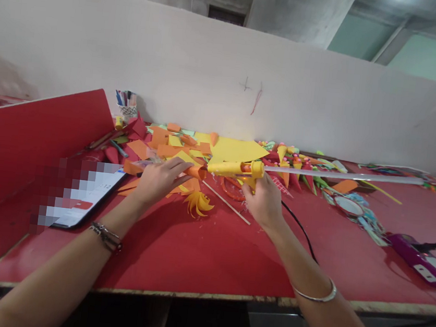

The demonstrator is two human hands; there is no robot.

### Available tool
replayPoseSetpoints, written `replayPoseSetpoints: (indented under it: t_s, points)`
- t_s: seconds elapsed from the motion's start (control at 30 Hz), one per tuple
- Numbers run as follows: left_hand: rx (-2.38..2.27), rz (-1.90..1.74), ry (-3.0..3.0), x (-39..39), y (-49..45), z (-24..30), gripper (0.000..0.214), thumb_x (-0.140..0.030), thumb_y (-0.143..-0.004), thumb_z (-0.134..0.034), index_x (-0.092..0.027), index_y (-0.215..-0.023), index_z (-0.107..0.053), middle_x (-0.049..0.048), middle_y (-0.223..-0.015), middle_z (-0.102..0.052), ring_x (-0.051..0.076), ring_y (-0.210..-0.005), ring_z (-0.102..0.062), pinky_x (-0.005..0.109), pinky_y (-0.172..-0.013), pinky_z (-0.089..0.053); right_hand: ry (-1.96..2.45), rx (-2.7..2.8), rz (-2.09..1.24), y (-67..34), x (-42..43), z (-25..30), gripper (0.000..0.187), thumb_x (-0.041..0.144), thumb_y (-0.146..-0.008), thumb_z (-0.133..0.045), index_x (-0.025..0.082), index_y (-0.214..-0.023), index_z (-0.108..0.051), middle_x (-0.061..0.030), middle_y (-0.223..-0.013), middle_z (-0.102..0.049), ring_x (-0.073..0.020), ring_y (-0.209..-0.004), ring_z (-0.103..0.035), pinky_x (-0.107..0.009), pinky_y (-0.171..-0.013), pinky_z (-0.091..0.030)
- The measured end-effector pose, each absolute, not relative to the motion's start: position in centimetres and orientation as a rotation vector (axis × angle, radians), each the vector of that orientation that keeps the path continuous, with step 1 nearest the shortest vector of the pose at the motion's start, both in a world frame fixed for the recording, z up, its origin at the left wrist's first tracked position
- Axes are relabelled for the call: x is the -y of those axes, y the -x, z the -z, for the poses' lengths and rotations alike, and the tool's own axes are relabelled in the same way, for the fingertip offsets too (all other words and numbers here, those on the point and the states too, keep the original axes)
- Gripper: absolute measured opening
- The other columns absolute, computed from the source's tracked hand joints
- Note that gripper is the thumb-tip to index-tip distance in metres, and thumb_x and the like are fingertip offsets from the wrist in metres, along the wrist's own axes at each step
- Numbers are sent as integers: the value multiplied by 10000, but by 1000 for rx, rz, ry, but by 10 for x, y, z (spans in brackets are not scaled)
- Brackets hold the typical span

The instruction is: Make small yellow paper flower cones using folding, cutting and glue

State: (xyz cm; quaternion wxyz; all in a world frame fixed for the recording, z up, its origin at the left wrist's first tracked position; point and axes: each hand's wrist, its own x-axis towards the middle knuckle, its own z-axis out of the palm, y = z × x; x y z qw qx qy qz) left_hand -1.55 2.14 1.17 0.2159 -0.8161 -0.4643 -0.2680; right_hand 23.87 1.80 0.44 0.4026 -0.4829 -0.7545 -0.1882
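My right hand (265, 203) is wrapped round the handle of a yellow hot glue gun (235, 168), whose nozzle points left. A long translucent glue stick (342, 175) juts out of its back end. In my left hand (161, 179) is a small orange paper cone (196, 171), its open end close to the nozzle; whether they touch I cannot tell. Below the cone a fringed yellow paper piece (198, 203) rests on the red table (199, 256). A thin wooden stick (227, 203) lies slantwise beside it.
Orange and yellow paper scraps (239, 150) heap along the white partition (197, 66). Several coloured paper cones (299, 173) lie right of them. A tablet (88, 196) lies left, a pen cup (127, 107) behind. A purple power strip (423, 259) and black cord (304, 234) are right.
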Motion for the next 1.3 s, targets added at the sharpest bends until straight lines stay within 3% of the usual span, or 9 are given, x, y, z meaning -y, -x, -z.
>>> replayPoseSetpoints:
  t_s: [0.4, 0.8, 1.3]
  points:
    - [1283, 779, 2377, -22, 15, -10, 220, -355, -845, -429, -187, -940, -535, 16, -864, -634, 111, -685, -594, 182, -496, -361, 1162, 1829, 483, -235, -15, -4, 241, 201, -740, -465, 172, -978, -491, -81, -813, -592, -223, -752, -577, -337, -556, -491]
    - [1383, 757, 2374, -22, 7, -6, 194, -333, -822, -464, -147, -834, -519, 20, -671, -598, 115, -553, -550, 191, -458, -325, 1144, 1830, 578, -228, -10, -4, 251, 328, -738, -537, 163, -927, -520, -74, -753, -610, -223, -718, -589, -320, -541, -480]
    - [1424, 554, 2435, -17, 4, -14, 111, -196, -814, -425, -154, -842, -524, 45, -798, -571, 140, -655, -540, 217, -515, -361, 1117, 1812, 616, -227, -9, -3, 264, 329, -718, -548, 156, -916, -529, -79, -761, -623, -229, -712, -592, -325, -556, -481]
